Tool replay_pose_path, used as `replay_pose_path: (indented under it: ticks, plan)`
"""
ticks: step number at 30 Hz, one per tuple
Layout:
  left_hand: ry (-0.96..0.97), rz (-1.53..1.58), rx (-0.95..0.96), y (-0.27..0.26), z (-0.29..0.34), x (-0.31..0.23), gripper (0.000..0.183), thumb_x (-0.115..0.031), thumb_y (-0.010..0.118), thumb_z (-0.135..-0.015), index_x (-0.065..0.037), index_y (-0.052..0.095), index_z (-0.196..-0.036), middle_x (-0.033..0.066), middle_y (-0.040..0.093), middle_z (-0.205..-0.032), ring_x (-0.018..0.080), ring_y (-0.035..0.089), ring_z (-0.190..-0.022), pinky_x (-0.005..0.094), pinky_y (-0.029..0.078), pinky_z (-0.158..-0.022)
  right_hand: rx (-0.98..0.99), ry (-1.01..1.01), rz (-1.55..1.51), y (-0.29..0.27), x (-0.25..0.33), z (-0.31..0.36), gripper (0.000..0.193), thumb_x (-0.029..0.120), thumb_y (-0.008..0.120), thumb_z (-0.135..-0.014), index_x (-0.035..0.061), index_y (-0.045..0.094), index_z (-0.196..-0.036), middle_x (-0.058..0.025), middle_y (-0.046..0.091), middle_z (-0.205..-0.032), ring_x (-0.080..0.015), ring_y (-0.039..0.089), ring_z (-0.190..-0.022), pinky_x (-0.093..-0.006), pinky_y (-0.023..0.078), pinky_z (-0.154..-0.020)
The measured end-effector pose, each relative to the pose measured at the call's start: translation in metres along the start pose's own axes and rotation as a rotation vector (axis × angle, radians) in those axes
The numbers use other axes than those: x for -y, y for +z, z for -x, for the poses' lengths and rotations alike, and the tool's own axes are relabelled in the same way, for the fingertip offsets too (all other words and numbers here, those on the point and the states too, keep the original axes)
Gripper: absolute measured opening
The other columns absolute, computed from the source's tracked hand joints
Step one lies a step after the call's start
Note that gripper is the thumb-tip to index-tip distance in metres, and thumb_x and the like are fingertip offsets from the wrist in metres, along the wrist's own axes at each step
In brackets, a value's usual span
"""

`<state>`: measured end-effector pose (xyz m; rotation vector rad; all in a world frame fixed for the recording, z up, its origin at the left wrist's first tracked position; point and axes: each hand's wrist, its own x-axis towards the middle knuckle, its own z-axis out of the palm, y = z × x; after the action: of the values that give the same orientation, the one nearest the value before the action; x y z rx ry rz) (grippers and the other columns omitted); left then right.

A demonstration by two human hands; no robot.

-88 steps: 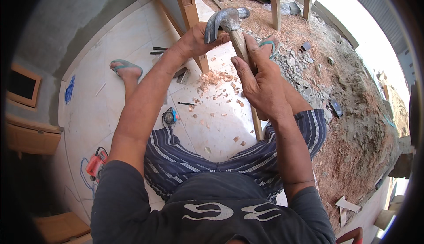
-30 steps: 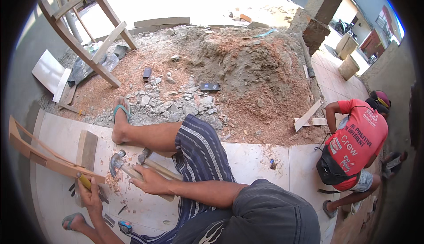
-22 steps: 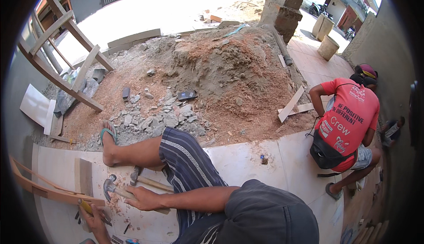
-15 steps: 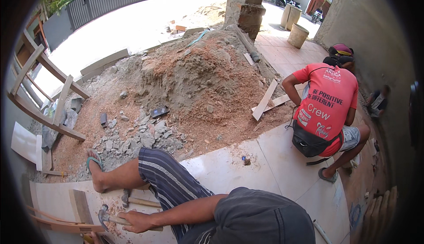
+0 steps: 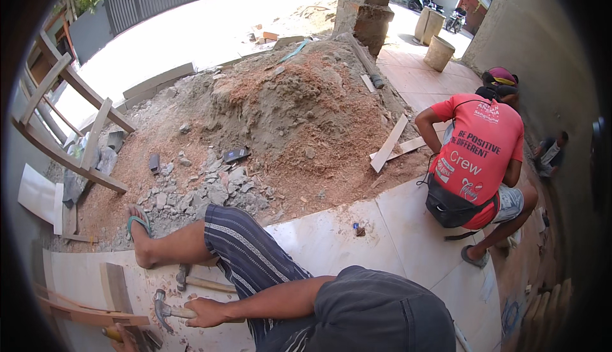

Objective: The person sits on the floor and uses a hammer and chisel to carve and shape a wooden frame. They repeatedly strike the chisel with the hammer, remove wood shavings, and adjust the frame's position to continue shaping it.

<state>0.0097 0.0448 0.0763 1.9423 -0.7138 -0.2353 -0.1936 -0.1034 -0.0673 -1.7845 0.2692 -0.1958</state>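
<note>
- Two hands show at the near left of the head view, the right one (image 5: pixel 207 312) wrapped around a claw hammer (image 5: pixel 167 310), the left one (image 5: pixel 125 340) partly cut off by the dark rim.
- The right fingers are curled together around the wooden handle; the hammer's head points left, above the pale tile floor (image 5: pixel 80 278).
- The left fingers seem to pinch a yellow-handled tool (image 5: pixel 113 333); their exact placing is too small to tell.
- The claw hammer should handle stiff and head-heavy, hard to break; the best hold is low on the handle, away from the metal, for a balanced swing.
- The yellow-handled tool looks light and rigid; grip it round the handle, with fingers clear of the top.
- Just beyond the left hand lies a curved wooden piece (image 5: pixel 95 316), probably stiff, easily dented and best steadied by its broad side.
- Farther off, a second hammer (image 5: pixel 210 284) lies near the person's leg (image 5: pixel 175 250); its handle is the natural hold.
</note>
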Motion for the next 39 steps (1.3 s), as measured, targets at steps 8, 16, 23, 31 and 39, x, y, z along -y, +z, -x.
replay_pose_path:
  ticks: [8, 16, 23, 31, 39]
  plan:
    - [0.012, 0.200, -0.038, -0.046, 0.010, -0.015, 0.026, -0.019, 0.060, -0.107, -0.006, 0.059, -0.084, -0.0001, 0.050, -0.068, 0.0109, 0.043, -0.063, 0.0278, 0.036, -0.061, -0.018, 0.153, -0.072, -0.038, 0.036, -0.002, 0.041, 0.036, 0.075, -0.092, -0.0028, 0.068, -0.103, -0.0226, 0.066, -0.090, -0.0337, 0.063, -0.086, -0.0449, 0.051, -0.079]
    - [0.099, 0.303, -0.020, -0.070, -0.002, -0.025, 0.049, -0.035, 0.058, -0.109, -0.012, 0.046, -0.068, -0.0015, 0.041, -0.062, 0.0107, 0.039, -0.060, 0.0291, 0.034, -0.059, -0.022, 0.178, -0.212, -0.030, 0.034, -0.003, 0.032, 0.029, 0.075, -0.096, -0.0014, 0.067, -0.097, -0.0071, 0.065, -0.074, -0.0148, 0.058, -0.068, -0.0341, 0.048, -0.063]
    - [0.099, 0.000, -0.040, -0.059, -0.015, -0.026, 0.043, -0.027, 0.073, -0.101, -0.012, 0.057, -0.065, -0.0052, 0.051, -0.061, 0.0052, 0.043, -0.058, 0.0254, 0.033, -0.053, -0.036, 0.170, -0.252, -0.029, 0.036, -0.003, 0.029, 0.027, 0.076, -0.096, -0.0014, 0.067, -0.096, -0.0077, 0.067, -0.077, -0.0139, 0.059, -0.069, -0.0329, 0.048, -0.063]
    - [0.026, -0.143, 0.082, -0.045, -0.024, -0.029, 0.043, -0.021, 0.076, -0.098, -0.010, 0.055, -0.062, -0.0081, 0.047, -0.060, 0.0027, 0.040, -0.059, 0.0258, 0.033, -0.053, 0.017, 0.307, -0.188, -0.039, 0.059, -0.001, 0.036, 0.035, 0.074, -0.096, 0.0001, 0.067, -0.099, -0.0098, 0.066, -0.072, -0.0186, 0.061, -0.062, -0.0385, 0.050, -0.060]
    - [0.202, -0.322, 0.192, -0.033, -0.010, -0.026, 0.049, -0.018, 0.077, -0.095, -0.005, 0.043, -0.061, 0.0006, 0.037, -0.057, 0.0108, 0.031, -0.056, 0.0356, 0.032, -0.050, -0.098, 0.013, -0.086, -0.017, 0.008, -0.007, 0.049, 0.042, 0.073, -0.094, -0.0020, 0.068, -0.117, -0.0210, 0.071, -0.091, -0.0280, 0.067, -0.082, -0.0428, 0.052, -0.080]
